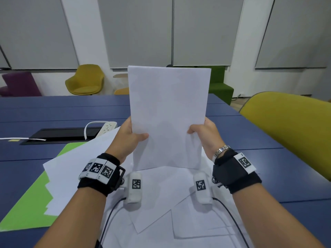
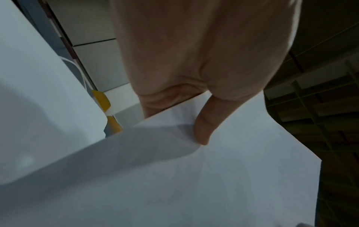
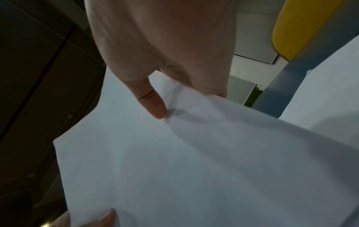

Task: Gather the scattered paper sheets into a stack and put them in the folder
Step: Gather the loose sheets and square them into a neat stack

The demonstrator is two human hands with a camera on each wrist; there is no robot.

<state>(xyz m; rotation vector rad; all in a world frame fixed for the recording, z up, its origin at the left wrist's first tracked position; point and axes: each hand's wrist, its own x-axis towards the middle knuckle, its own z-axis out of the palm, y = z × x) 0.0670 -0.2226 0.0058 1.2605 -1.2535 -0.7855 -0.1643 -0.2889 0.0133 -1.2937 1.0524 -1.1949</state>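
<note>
I hold a stack of white sheets [image 1: 168, 111] upright, its bottom edge standing on other loose white sheets [image 1: 161, 203] spread over the blue table [image 1: 44, 111]. My left hand [image 1: 132, 136] pinches the stack's left edge, thumb in front, fingers hidden behind. My right hand [image 1: 200, 130] grips the right edge the same way. In the left wrist view my thumb [image 2: 204, 130] presses on the paper [image 2: 213, 176]; in the right wrist view my thumb [image 3: 153, 104] lies on the sheet [image 3: 194, 169]. A green folder [image 1: 26, 208] lies flat at the left, partly under fanned sheets [image 1: 80, 167].
A white power strip [image 1: 107, 127] with its cable sits by a black cable hatch [image 1: 66, 134] at the back left. A yellow chair back [image 1: 290, 129] stands close at my right. More chairs stand beyond the table by the wall.
</note>
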